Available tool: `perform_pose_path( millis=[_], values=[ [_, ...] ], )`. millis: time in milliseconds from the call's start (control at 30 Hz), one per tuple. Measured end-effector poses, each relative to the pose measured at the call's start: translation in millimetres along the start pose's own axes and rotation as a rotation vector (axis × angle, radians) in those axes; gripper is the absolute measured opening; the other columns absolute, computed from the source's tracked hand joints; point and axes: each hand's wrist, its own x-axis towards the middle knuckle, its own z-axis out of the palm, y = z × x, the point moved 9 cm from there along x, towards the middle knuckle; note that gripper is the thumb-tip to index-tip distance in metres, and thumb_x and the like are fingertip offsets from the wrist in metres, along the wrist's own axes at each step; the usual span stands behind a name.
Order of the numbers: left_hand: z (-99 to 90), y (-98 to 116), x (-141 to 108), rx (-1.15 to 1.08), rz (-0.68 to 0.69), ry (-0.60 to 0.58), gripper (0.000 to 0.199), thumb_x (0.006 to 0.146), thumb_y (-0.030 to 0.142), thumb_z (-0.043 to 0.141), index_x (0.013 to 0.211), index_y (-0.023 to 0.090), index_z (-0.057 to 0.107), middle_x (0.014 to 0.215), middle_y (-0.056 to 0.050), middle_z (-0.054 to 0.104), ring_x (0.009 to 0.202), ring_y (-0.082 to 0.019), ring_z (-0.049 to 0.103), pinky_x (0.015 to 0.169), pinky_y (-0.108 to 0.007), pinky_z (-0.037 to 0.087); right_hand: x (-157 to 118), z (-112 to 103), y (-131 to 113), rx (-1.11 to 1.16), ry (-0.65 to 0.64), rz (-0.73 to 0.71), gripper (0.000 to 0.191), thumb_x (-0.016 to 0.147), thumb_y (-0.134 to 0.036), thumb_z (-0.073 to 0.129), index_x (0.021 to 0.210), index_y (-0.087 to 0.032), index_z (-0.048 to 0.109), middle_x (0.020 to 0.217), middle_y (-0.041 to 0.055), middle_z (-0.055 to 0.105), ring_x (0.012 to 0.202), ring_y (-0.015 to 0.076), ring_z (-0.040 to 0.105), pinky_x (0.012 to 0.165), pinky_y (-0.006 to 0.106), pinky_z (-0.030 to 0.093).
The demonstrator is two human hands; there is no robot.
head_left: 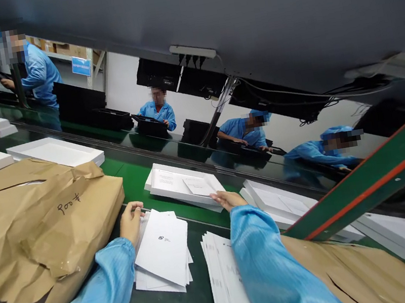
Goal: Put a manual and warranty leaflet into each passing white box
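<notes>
My right hand [228, 199] reaches to the near right corner of an open white box [171, 184], its fingertips at a white leaflet [198, 186] that lies inside. Whether the fingers grip the leaflet or the box edge is too small to tell. My left hand [132, 221] is beside the upper left edge of a stack of white booklets [163, 247], fingers curled, with the thumb side toward the stack. A second stack of printed papers [222, 276] lies partly under my right sleeve.
A torn brown paper package [44, 217] fills the left, another [344, 272] the lower right. More white boxes [56, 151] sit along the green belt [113, 173]. A green post with an orange stripe [376, 180] slants at right. Several people in blue work across the line.
</notes>
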Motion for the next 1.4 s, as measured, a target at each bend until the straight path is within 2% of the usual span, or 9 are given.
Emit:
perform_pose_path(
  millis=[233,433,567,700,833,967,1133,1233,1400],
  values=[
    [-2.4,1,1,0.036,0.002,0.003,0.017,0.069,0.026,0.036,0.08,0.016,0.047,0.082,-0.003,0.051,0.062,-0.009,0.05,0.058,-0.022,0.039,-25,-1,-6,-0.066,0.037,-0.036,0.023,0.069,-0.022,0.049,0.091,-0.015,0.048,0.075,0.0078,0.059,0.062,0.0166,0.059,0.055,0.027,0.048],
    [-1.5,29,-2,0.286,0.129,-0.041,0.019,0.07,0.022,0.038,0.084,0.015,0.048,0.088,-0.006,0.051,0.072,-0.013,0.051,0.067,-0.026,0.04,-97,23,-27,-0.157,-0.059,-0.243,0.026,0.066,-0.032,0.047,0.087,-0.018,0.053,0.086,0.0059,0.059,0.074,0.0174,0.057,0.057,0.026,0.046],
    [41.4,64,-46,0.875,0.365,-0.252,0.03,0.069,0.023,0.045,0.097,0.014,0.05,0.106,-0.013,0.048,0.097,-0.024,0.044,0.079,-0.04,0.034,-158,56,-20,-0.293,-0.264,-0.385,0.025,0.071,-0.031,0.043,0.09,-0.018,0.053,0.091,0.007,0.058,0.084,0.0184,0.054,0.065,0.028,0.045],
    [77.3,66,-103,1.122,0.303,-0.407,0.06,0.048,0.021,0.067,0.103,0.005,0.049,0.114,-0.027,0.039,0.104,-0.038,0.036,0.081,-0.052,0.027,-187,63,-5,-0.399,-0.244,-0.433,0.024,0.075,-0.027,0.039,0.093,-0.02,0.052,0.094,0.0062,0.057,0.088,0.0177,0.052,0.07,0.029,0.043],
    [84.2,62,-126,1.041,0.233,-0.425,0.034,0.043,0.004,0.065,0.077,0.004,0.061,0.087,-0.032,0.053,0.078,-0.041,0.051,0.057,-0.045,0.039,-196,66,2,-0.399,-0.26,-0.436,0.022,0.076,-0.025,0.038,0.092,-0.02,0.052,0.09,0.0056,0.058,0.085,0.0175,0.053,0.067,0.029,0.043],
    [75.1,63,-118,0.895,0.232,-0.43,0.016,0.054,0.0,0.047,0.047,0.013,0.053,0.05,-0.016,0.054,0.053,-0.028,0.054,0.049,-0.035,0.037,-197,64,3,-0.342,-0.255,-0.411,0.02,0.076,-0.026,0.038,0.091,-0.02,0.052,0.09,0.0056,0.058,0.083,0.0178,0.054,0.067,0.03,0.043],
    [44.8,95,-85,0.732,0.265,-0.29,0.009,0.059,0.011,0.047,0.058,0.018,0.051,0.036,0.0,0.043,0.042,-0.019,0.05,0.052,-0.029,0.037,-191,56,6,-0.195,-0.263,-0.331,0.021,0.076,-0.03,0.039,0.09,-0.018,0.051,0.085,0.0064,0.058,0.077,0.0165,0.055,0.068,0.03,0.042],
    [28.3,103,-62,0.488,0.147,-0.281,0.003,0.061,0.021,0.049,0.059,0.02,0.047,0.038,0.003,0.046,0.044,-0.017,0.052,0.051,-0.025,0.038,-187,49,8,-0.017,-0.249,-0.262,0.025,0.075,-0.034,0.042,0.094,-0.019,0.046,0.083,0.0055,0.056,0.073,0.0151,0.054,0.064,0.028,0.042],
    [41.4,63,-54,0.036,-0.248,-0.424,0.012,0.066,0.029,0.045,0.066,0.017,0.042,0.052,0.001,0.055,0.05,-0.013,0.057,0.053,-0.025,0.044,-193,58,11,0.395,-0.321,-0.054,0.032,0.073,-0.036,0.046,0.101,-0.021,0.041,0.09,0.0056,0.056,0.081,0.0149,0.052,0.067,0.028,0.042]
  ],
)
